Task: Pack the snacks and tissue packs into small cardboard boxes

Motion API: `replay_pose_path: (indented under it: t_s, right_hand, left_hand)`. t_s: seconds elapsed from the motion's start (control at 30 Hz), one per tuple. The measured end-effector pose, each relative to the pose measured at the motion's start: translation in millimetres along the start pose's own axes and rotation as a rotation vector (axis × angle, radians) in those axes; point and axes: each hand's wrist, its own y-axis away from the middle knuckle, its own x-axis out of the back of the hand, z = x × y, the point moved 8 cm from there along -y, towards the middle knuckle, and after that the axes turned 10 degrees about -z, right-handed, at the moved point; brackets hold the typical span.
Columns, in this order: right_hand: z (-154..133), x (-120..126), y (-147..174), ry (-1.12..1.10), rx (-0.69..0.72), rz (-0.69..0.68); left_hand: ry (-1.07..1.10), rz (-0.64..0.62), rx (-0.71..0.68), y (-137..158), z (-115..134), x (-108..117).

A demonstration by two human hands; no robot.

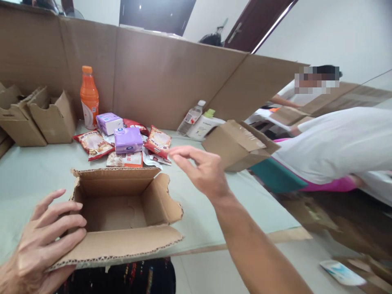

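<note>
An open cardboard box [122, 243] with torn, corrugated edges stands near the table's front edge, its inside bare. My left hand [45, 237] grips its left front corner, fingers over the side and thumb beneath the front flap. Past the box's far right corner, my right hand [203, 169] has thumb and forefinger pinched at the lower right corner of a red-and-white snack bag [158, 141]. That bag lies in a pile with a purple tissue pack [128, 141], a second tissue pack [109, 123], another snack bag [94, 145] and a flat white-and-orange packet [125, 159].
Behind the pile stand an orange drink bottle [89, 98] and a cardboard screen [153, 77]. A clear bottle [191, 118] and white bottle [203, 125] lean near another carton [229, 147]. Small cartons [53, 118] stand left. People in white [343, 143] are at right.
</note>
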Motion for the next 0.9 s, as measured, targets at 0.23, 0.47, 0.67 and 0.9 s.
replay_pose_path:
  t_s: [0.23,0.47,0.67,0.9]
  right_hand:
    - [87.8,-89.1,-120.7,0.283,-0.031,-0.380]
    - [87.5,-133.6,-165.2,0.520,0.035,-0.645]
    - [56.0,-74.3,-100.6,0.636,0.084,-0.482]
    - [59.5,-6.1,8.7,0.897,-0.075,-0.669]
  left_hand:
    - [-0.007,0.048,0.039,3.8,0.2,-2.3]
    - [-0.017,0.080,0.057,5.1,1.1,-2.0]
    - [0.010,0.032,0.058,6.0,-3.0,-2.2]
    - [0.125,0.027,0.046,12.6,-22.6,-10.9]
